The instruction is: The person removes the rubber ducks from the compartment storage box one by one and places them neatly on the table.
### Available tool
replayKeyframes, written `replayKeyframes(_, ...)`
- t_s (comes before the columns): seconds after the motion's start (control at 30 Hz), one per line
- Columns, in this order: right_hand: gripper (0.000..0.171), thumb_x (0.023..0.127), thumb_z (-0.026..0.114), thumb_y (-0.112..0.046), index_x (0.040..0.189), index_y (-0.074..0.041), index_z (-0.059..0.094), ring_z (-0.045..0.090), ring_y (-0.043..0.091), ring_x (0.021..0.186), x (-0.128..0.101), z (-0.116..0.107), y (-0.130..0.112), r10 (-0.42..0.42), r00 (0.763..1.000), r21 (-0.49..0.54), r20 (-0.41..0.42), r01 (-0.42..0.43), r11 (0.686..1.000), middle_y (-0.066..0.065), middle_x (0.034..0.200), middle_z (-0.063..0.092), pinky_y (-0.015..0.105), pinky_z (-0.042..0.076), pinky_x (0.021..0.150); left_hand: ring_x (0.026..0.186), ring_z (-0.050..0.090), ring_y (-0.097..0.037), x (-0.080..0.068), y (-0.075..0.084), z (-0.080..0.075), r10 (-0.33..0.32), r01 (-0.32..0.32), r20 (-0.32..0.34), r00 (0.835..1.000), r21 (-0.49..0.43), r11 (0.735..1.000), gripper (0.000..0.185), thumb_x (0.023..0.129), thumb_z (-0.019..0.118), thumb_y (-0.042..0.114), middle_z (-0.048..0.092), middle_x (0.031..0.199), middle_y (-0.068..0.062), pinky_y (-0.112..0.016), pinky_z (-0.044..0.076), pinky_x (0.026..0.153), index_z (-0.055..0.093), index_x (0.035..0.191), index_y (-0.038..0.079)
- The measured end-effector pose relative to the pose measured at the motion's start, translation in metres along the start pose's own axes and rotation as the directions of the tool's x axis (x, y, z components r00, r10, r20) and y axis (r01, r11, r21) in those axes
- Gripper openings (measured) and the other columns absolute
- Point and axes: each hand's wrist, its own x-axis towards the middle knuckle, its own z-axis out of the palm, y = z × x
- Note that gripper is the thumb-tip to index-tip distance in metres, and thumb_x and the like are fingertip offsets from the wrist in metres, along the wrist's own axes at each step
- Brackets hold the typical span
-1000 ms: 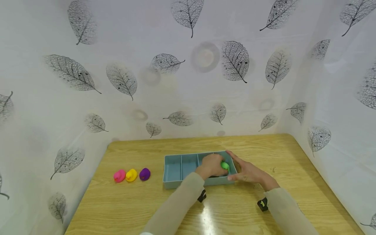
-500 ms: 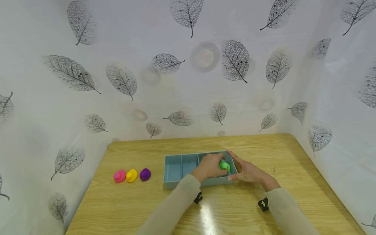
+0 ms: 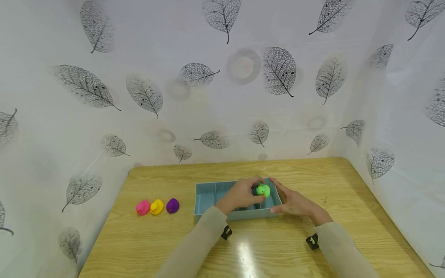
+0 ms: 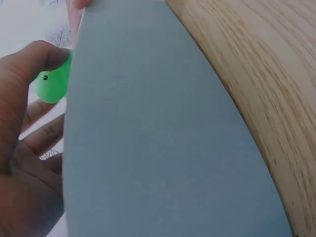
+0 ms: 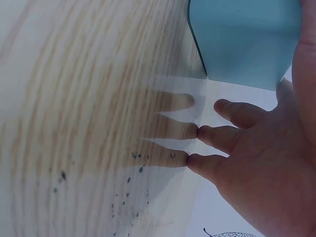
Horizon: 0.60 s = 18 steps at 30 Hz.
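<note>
In the head view my left hand point(image 3: 240, 194) pinches a green toy duck point(image 3: 263, 190) between thumb and fingers. The duck is over the right part of a blue-grey divided box point(image 3: 206, 197). From the left wrist view, the thumb presses on the duck point(image 4: 52, 85), which shows above the box's long wall point(image 4: 158, 123). My right hand point(image 3: 296, 203) holds the box's right end, its thumb at the front corner and forefinger at the back corner. Its other fingers point(image 5: 217, 138) are spread outside the box, tips at the tabletop, in the right wrist view.
Pink point(image 3: 143, 207), yellow point(image 3: 157, 207) and purple point(image 3: 172, 205) toy ducks sit in a row left of the box. All stand on a wooden table point(image 3: 139, 247). White leaf-printed cloth point(image 3: 222, 108) hangs behind and at both sides.
My left hand has risen and shifted left with the green duck, out of the box's right-hand compartment. The right hand keeps its place, and the other ducks have not moved.
</note>
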Motion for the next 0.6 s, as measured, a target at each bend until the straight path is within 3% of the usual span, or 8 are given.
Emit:
replayKeyframes(0.2,0.112,0.090,0.081,-0.050,0.169,-0.044,0.002,0.045,0.058,0.142,-0.0002,0.0003,-0.0011,0.003,1.000,0.007,0.000,-0.003,1.000,0.032,0.171,0.018,0.076,0.041,0.109,0.106,0.072,-0.018,-0.0011,-0.0042,-0.0011,0.067,-0.067,-0.024,0.997,-0.006,0.998,0.043,0.096,0.074,0.031,0.075,0.120,-0.001,-0.019,0.055,0.081,0.064,0.136,0.021)
replayKeyframes(0.43,0.113,0.090,0.081,-0.050,0.169,-0.041,0.002,0.038,0.060,0.146,-0.0006,-0.0002,-0.0020,-0.008,1.000,0.003,0.000,0.008,1.000,0.032,0.172,0.017,0.075,0.042,0.109,0.098,0.066,-0.004,-0.0015,-0.0105,-0.0008,0.177,-0.179,-0.079,0.981,-0.014,0.984,0.032,0.097,0.072,0.028,0.073,0.111,0.006,-0.024,0.059,0.087,0.070,0.127,0.019)
replayKeyframes(0.6,0.112,0.090,0.081,-0.049,0.169,-0.043,0.002,0.036,0.062,0.147,-0.0001,-0.0009,-0.0018,-0.017,1.000,-0.006,-0.006,0.017,1.000,0.032,0.171,0.018,0.075,0.041,0.109,0.102,0.068,-0.012,-0.0059,-0.0080,-0.0055,0.199,-0.211,-0.107,0.974,-0.118,0.970,0.035,0.098,0.072,0.019,0.072,0.119,-0.003,-0.029,0.061,0.091,0.068,0.131,0.012)
